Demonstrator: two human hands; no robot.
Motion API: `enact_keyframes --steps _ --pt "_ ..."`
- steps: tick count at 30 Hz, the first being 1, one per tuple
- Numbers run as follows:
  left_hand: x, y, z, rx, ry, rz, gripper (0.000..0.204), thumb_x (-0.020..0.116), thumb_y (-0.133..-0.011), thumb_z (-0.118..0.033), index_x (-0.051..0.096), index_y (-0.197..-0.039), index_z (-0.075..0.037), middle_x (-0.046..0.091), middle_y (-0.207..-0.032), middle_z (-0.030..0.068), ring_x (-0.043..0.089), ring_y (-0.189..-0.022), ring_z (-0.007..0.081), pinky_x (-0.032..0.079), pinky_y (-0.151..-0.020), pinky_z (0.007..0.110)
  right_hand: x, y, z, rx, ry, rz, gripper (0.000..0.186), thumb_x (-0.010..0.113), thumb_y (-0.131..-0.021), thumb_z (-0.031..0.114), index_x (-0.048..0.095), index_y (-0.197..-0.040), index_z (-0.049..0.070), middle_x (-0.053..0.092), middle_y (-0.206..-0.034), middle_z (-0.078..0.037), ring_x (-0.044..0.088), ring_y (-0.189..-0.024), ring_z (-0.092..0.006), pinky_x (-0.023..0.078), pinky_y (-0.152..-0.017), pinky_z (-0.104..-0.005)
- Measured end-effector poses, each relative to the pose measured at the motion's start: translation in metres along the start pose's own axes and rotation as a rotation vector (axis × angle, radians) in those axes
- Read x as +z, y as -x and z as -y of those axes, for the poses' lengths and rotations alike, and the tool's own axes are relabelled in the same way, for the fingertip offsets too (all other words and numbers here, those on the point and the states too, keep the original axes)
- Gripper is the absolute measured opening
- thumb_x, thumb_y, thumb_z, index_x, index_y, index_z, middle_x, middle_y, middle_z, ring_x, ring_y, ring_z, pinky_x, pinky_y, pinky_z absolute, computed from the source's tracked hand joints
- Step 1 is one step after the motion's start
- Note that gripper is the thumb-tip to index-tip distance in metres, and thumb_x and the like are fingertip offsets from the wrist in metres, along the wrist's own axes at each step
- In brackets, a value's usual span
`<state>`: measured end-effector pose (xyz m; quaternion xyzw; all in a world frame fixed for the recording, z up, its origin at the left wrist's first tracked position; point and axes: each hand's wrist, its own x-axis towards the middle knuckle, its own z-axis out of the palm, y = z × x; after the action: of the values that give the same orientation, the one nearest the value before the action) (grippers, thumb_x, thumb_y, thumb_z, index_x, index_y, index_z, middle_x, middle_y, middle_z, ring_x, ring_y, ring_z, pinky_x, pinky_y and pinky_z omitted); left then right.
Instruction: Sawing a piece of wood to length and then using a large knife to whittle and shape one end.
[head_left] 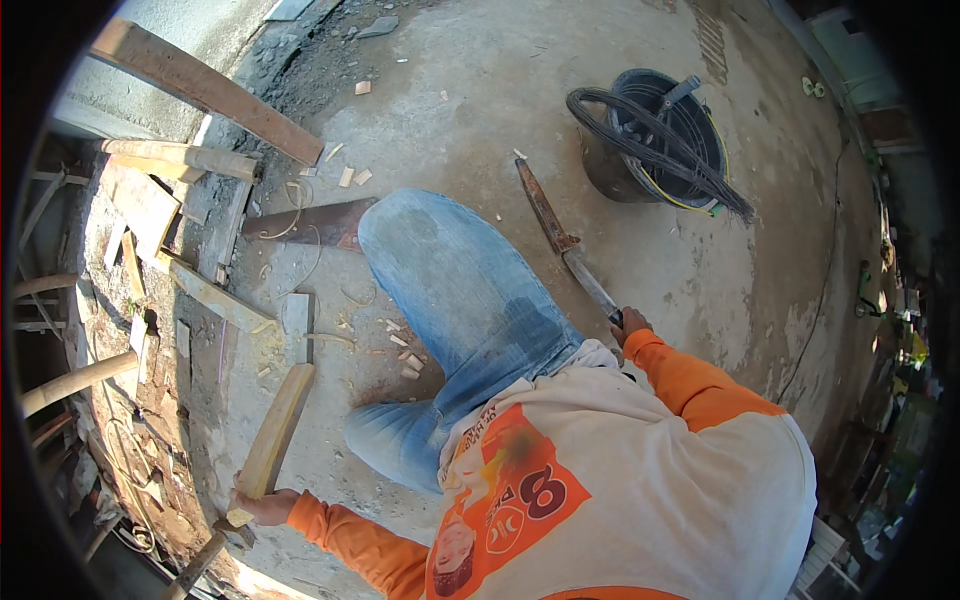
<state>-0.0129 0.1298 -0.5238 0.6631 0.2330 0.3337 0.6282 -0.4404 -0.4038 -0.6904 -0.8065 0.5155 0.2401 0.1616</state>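
While a pale wooden stick (277, 430) is held near its lower end by the left hand (262, 507), which is closed around it, a long rusty blade (562, 243) is gripped at its dark handle by the right hand (630, 322), also closed. The stick is seen at the lower left, just beside the person's bent knee in blue jeans (455, 300), above a rough concrete floor (480, 110). Its long axis runs from the hand at the lower left up and slightly to the right, the free end being pointed toward the scattered wood chips (400, 345). The blade is laid out from the right hand up and to the left across the floor, its tip being directed toward the far side of the knee.

Judging by the chips and curled shavings strewn on the floor, some chopping or trimming of wood appears already done; the stick held now looks largely uncut, so its shaping seems mostly left to do. A handsaw (315, 222) is lain beyond the knee, near boards and offcuts (190, 85). A black bucket (655, 140) draped with dark wire is stood well apart at the upper right.
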Motion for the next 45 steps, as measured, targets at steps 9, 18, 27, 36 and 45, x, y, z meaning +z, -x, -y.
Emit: enact_keyframes --steps 9,18,27,36,45 --pt "-0.022 0.001 0.003 0.022 0.017 0.013 0.032 0.058 -0.079 -0.024 0.062 -0.093 0.004 0.064 -0.096 0.0148 0.062 -0.09 0.0261 0.048 -0.083 0.037 0.027 -0.021 0.034 -0.032 -0.289 -0.071 0.041 0.067 -0.078 0.034 0.05 -0.101 0.004 0.056 -0.098 -0.02 0.054 -0.092 -0.0382 0.044 -0.08 -0.0422" --pt "-0.03 0.01 0.001 0.003 0.005 0.006 0.038 0.053 -0.086 -0.029 0.057 -0.102 0.005 0.061 -0.101 0.016 0.058 -0.096 0.0269 0.041 -0.091 0.037 0.008 -0.093 0.101 -0.014 -0.443 -0.122 0.051 0.069 -0.077 0.038 0.051 -0.105 -0.001 0.059 -0.1 -0.025 0.056 -0.093 -0.0422 0.045 -0.08 -0.0436" --pt "-0.072 0.003 0.025 -0.082 -0.045 -0.112 0.038 0.053 -0.084 -0.032 0.054 -0.103 0.001 0.057 -0.107 0.0152 0.055 -0.101 0.0275 0.039 -0.094 0.038 -0.016 -0.167 0.167 -0.023 -0.439 -0.265 0.048 0.068 -0.077 0.038 0.052 -0.106 0.002 0.058 -0.101 -0.025 0.055 -0.096 -0.0414 0.044 -0.083 -0.0442" --pt "-0.035 0.018 -0.004 -0.091 -0.164 -0.171 0.049 0.056 -0.081 -0.037 0.054 -0.11 0.003 0.056 -0.108 0.0171 0.055 -0.1 0.0295 0.04 -0.092 0.039 -0.035 -0.205 0.196 -0.025 -0.504 -0.259 0.048 0.066 -0.078 0.042 0.052 -0.102 0.003 0.059 -0.101 -0.022 0.055 -0.094 -0.041 0.044 -0.08 -0.0434" --pt "0.005 0.024 -0.012 0.025 -0.113 -0.031 0.047 0.06 -0.081 -0.031 0.055 -0.105 0.008 0.058 -0.103 0.0171 0.058 -0.093 0.0272 0.045 -0.086 0.039 -0.106 -0.16 0.239 -0.31 -0.772 -0.648 0.047 0.064 -0.078 0.046 0.052 -0.1 0.006 0.057 -0.091 -0.017 0.057 -0.082 -0.0382 0.045 -0.069 -0.0444"
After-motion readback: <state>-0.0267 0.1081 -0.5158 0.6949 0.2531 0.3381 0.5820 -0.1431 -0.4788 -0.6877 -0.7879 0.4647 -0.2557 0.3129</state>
